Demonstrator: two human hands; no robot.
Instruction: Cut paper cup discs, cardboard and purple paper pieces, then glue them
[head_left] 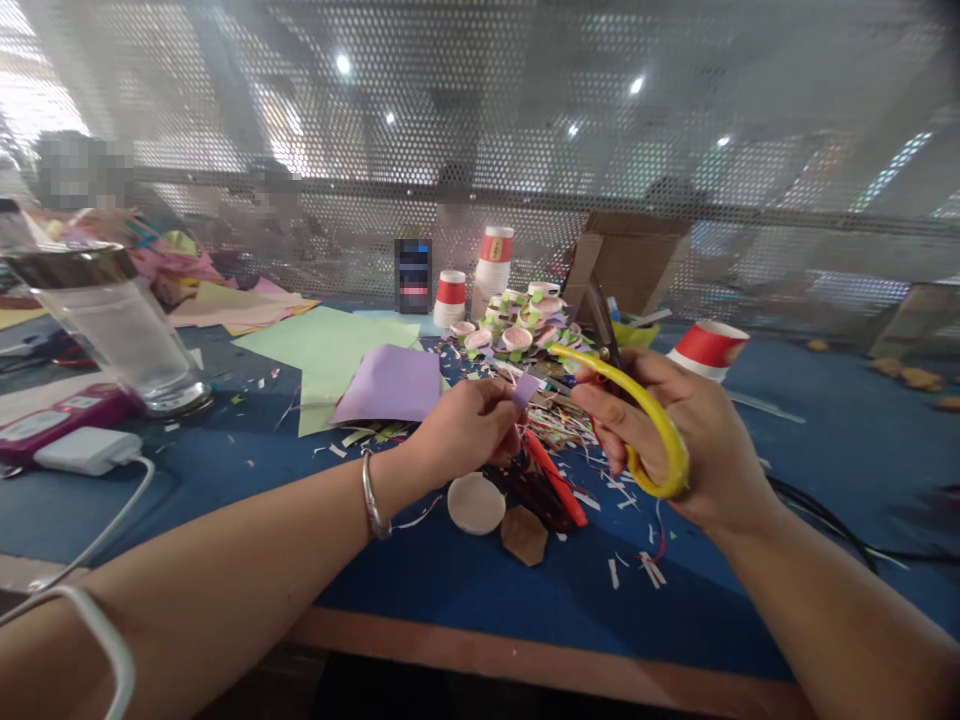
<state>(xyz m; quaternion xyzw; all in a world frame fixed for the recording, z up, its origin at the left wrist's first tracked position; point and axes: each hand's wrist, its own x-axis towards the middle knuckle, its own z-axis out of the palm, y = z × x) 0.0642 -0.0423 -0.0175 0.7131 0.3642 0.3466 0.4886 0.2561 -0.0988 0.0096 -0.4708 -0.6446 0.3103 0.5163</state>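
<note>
Between its thumb and fingers my left hand [469, 430] pinches a small purple paper piece [526, 389]. To the right, my right hand [667, 430] is closed on yellow-handled scissors [664, 430], whose dark blades point up and away from me. A larger purple sheet [397, 384] lies on green paper [330, 350] just behind my left hand. Under and between the hands are paper scraps [559, 425], a red-orange tool [555, 480], a round white disc [476, 503] and a brown cardboard piece [524, 535].
Behind the hands stand a pile of small decorated cup pieces [517, 338] and stacked paper cups [493, 270]. A red-and-white cup [709, 350] is at right. On the left are a glass jar [131, 340] and a power strip [67, 425] with a white cable.
</note>
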